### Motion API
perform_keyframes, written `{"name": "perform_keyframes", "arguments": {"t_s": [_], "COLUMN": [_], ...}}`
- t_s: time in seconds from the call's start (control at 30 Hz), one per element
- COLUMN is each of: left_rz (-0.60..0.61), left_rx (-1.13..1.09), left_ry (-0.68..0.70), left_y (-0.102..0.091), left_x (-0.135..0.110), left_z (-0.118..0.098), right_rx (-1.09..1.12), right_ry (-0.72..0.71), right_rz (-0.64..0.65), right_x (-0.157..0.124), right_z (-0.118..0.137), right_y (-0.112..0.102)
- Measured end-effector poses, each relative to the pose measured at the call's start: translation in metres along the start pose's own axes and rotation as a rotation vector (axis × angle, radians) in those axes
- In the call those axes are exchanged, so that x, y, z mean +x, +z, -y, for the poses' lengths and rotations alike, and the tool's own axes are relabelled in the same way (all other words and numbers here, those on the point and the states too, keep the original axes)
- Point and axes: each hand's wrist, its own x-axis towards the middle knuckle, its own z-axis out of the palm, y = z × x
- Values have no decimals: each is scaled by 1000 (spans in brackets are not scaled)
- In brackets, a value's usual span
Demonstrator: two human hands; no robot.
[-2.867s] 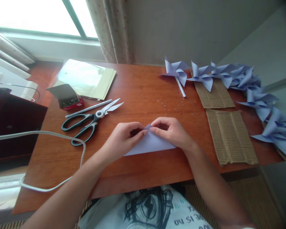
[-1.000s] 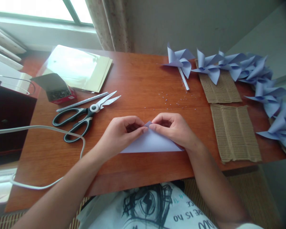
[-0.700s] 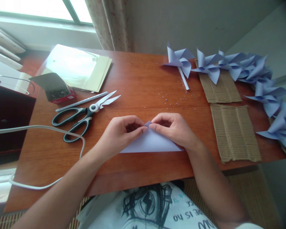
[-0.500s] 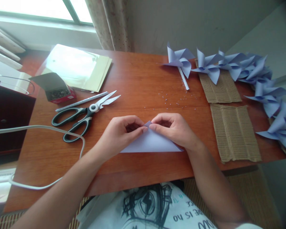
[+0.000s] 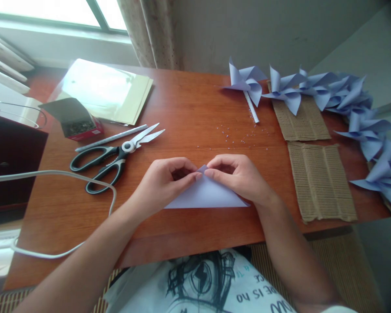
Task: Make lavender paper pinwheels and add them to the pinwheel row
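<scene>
A light purple paper folded into a triangle [image 5: 206, 196] lies flat on the wooden table [image 5: 189, 113], near its front edge. My left hand [image 5: 164, 182] and my right hand [image 5: 239, 176] meet at the triangle's top corner. Both pinch that corner with curled fingers, thumb tips close together, while the wrists rest on the paper's two sides.
Black-handled scissors [image 5: 112, 158] and a grey pencil [image 5: 112, 138] lie to the left, by a small open red box [image 5: 78, 124], a white cable [image 5: 61, 178] and cream sheets [image 5: 104, 89]. Several purple paper pinwheels [image 5: 313, 89] and two corrugated cardboard pieces [image 5: 321, 180] occupy the right side.
Between 2.9 s ago and 1 s ago the view shifted slightly. Since then both hands and the paper hold the same position.
</scene>
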Motion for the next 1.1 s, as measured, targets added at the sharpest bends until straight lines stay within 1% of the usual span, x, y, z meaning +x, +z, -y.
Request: {"name": "perform_keyframes", "arguments": {"t_s": [0.17, 0.5, 0.77, 0.87, 1.1], "left_rz": [-8, -7, 24, 23, -1], "left_rx": [23, 83, 222, 256, 300], "left_ry": [-6, 25, 57, 67, 80], "left_y": [0, 0, 1, 2, 2], "left_x": [0, 0, 0, 0, 0], "left_z": [-1, 0, -1, -1, -1], "right_rx": [-9, -51, -151, -197, -280], "right_ry": [0, -9, -122, -165, -215], "right_rz": [-7, 3, 34, 18, -27], "right_x": [1, 0, 1, 1, 2], "right_z": [1, 0, 1, 1, 2], "right_y": [1, 0, -2, -1, -1]}}
